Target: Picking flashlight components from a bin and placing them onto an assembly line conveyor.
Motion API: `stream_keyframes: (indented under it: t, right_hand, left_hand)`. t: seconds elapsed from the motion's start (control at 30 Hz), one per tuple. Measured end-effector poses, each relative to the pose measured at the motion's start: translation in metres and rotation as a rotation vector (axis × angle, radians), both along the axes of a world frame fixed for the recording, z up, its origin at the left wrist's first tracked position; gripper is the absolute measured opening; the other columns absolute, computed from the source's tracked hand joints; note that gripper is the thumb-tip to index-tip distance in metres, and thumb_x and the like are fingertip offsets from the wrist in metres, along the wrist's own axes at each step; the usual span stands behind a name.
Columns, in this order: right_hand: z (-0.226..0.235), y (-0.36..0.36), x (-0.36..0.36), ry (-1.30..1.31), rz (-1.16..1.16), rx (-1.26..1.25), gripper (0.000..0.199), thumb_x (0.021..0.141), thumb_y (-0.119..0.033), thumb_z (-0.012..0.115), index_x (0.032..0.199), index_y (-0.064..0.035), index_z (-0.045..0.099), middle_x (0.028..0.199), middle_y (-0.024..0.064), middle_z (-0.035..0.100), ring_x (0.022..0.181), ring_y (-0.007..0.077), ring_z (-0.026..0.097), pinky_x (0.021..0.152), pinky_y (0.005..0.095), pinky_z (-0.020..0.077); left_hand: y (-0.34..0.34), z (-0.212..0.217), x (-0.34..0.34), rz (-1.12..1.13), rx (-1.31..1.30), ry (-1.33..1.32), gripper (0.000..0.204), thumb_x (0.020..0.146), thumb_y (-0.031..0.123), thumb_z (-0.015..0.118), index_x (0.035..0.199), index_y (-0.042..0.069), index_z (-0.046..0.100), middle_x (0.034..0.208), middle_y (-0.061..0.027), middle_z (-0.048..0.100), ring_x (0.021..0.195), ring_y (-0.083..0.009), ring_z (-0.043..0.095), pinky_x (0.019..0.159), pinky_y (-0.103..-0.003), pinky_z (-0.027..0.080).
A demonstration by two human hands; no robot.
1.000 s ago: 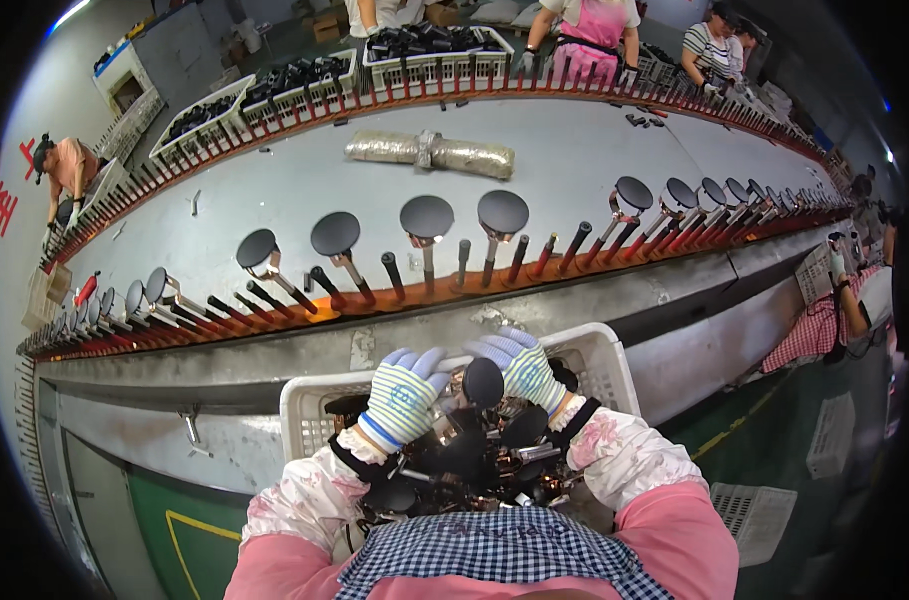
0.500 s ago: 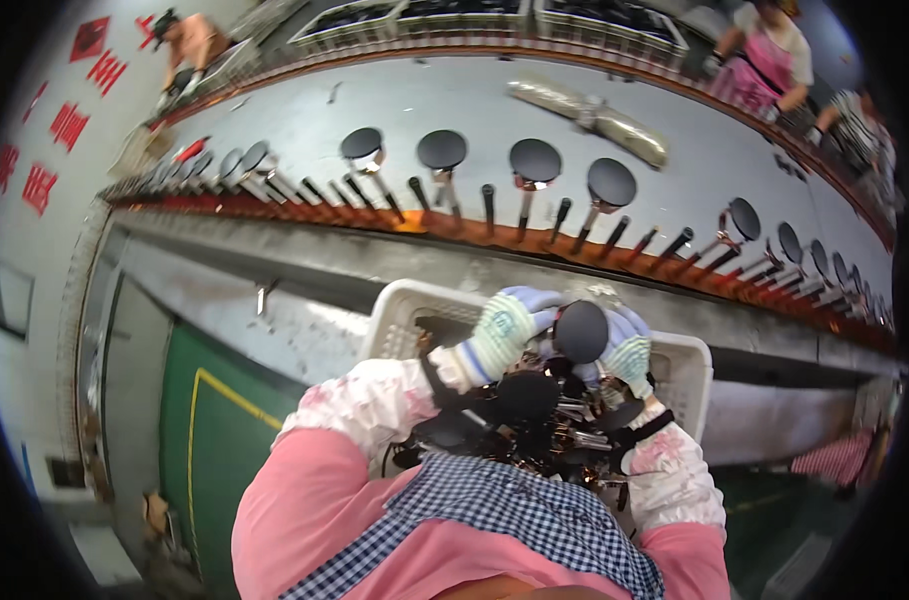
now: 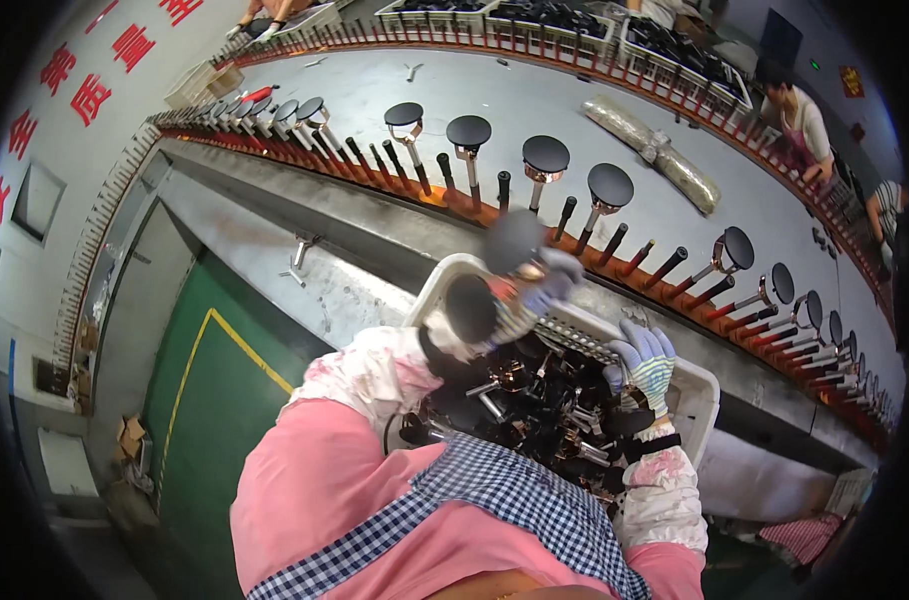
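My left hand [image 3: 536,302], in a striped knit glove and blurred by motion, is closed round a black-disc part [image 3: 514,242] with a shiny metal neck, held over the far rim of a white plastic basket [image 3: 436,290]. Another black disc [image 3: 471,308] shows beside my left wrist; whether this hand also holds it I cannot tell. My right hand [image 3: 646,362], gloved too, is open with fingers spread near the basket's far right side. Several metal parts with dark discs [image 3: 534,390] lie jumbled in the basket.
Beyond the basket runs a curved orange rail [image 3: 494,212] bearing upright black rods [image 3: 504,190] and disc-topped parts [image 3: 546,158]. A plastic-wrapped roll [image 3: 654,155] lies on the grey table [image 3: 354,85]. A metal fork-shaped piece [image 3: 296,258] rests on the left ledge. Co-workers stand across.
My left hand has carried the disc part up and forward toward the rail. My right hand has come away from it and spread its fingers. The view has turned.
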State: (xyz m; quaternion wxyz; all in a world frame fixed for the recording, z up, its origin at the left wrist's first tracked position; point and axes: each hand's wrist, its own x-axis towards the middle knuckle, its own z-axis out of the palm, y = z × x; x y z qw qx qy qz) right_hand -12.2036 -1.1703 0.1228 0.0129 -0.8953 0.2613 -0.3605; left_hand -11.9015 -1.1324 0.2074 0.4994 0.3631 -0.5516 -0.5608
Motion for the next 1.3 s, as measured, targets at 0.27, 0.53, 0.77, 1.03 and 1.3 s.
stream_keyframes:
  t: [0.27,0.53,0.77,1.03,1.3]
  right_hand:
    - [0.047,0.002,-0.052,-0.018,-0.065,-0.008,0.053,0.1,-0.061,0.043,0.096,-0.0134,0.066,0.121,0.0152,0.07,0.112,0.0348,0.063,0.106,0.051,0.0405]
    - [0.109,-0.002,-0.07,-0.023,-0.173,-0.023,0.045,0.106,-0.052,0.039,0.094,-0.0149,0.06,0.126,0.0151,0.068,0.117,0.0342,0.061,0.111,0.052,0.0363]
    - [0.335,-0.002,-0.027,0.067,-0.255,-0.022,0.045,0.106,-0.051,0.039,0.087,-0.0157,0.058,0.125,0.0155,0.068,0.114,0.0344,0.063,0.11,0.0529,0.0366]
    - [0.385,-0.001,-0.031,0.183,-0.335,-0.094,0.044,0.106,-0.052,0.04,0.082,-0.018,0.054,0.131,0.018,0.066,0.12,0.0345,0.061,0.11,0.0547,0.0372]
    - [0.427,0.001,-0.036,0.224,-0.322,-0.104,0.039,0.106,-0.04,0.042,0.083,-0.0128,0.056,0.13,0.0218,0.066,0.118,0.0388,0.062,0.109,0.0579,0.0406]
  left_hand:
    - [-0.005,0.069,0.202,0.996,-0.264,-0.185,0.032,0.102,0.023,0.067,0.124,0.001,0.061,0.108,-0.0111,0.071,0.085,-0.0196,0.072,0.074,-0.033,0.063]
    - [-0.035,0.148,0.345,1.188,-0.065,-0.121,0.037,0.099,0.016,0.07,0.131,0.001,0.057,0.106,-0.012,0.071,0.093,-0.0234,0.072,0.082,-0.035,0.064]
    - [-0.102,0.364,0.463,1.183,-0.225,-0.69,0.022,0.092,0.018,0.076,0.109,0.005,0.073,0.096,-0.0061,0.073,0.079,-0.0186,0.068,0.07,-0.033,0.057]
    - [-0.095,0.448,0.454,1.2,0.262,-1.277,0.058,0.086,0.05,0.076,0.119,0.003,0.072,0.11,-0.0237,0.074,0.109,-0.041,0.069,0.093,-0.045,0.054]
    - [-0.088,0.444,0.495,1.371,0.336,-1.277,0.037,0.089,0.043,0.071,0.106,0.01,0.076,0.106,-0.0212,0.074,0.105,-0.039,0.07,0.09,-0.047,0.056]
